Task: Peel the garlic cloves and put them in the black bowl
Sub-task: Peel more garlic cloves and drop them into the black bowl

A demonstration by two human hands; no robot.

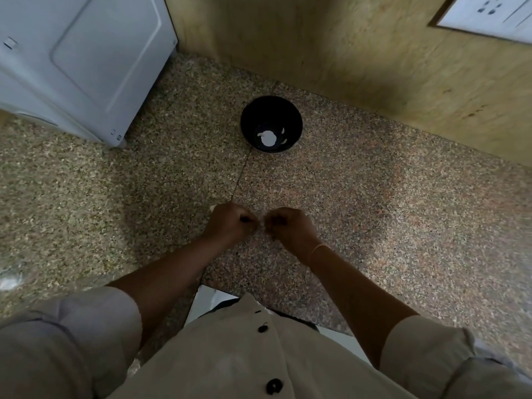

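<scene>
The black bowl (271,123) stands on the speckled stone counter (374,211), toward the back near the wall. Pale garlic pieces (268,137) lie at its bottom. My left hand (229,223) and my right hand (289,227) meet over the counter in front of the bowl, both with curled fingers. Between their fingertips shows a small pale bit, a garlic clove (262,222), mostly hidden by the fingers. A pale scrap (212,208) peeks out beside my left hand's far edge.
A white appliance (80,61) stands at the back left on the counter. A yellowish wall (359,53) runs behind the bowl, with a white switch panel (489,15) at the top right. Something shiny and clear (10,279) lies at the left edge.
</scene>
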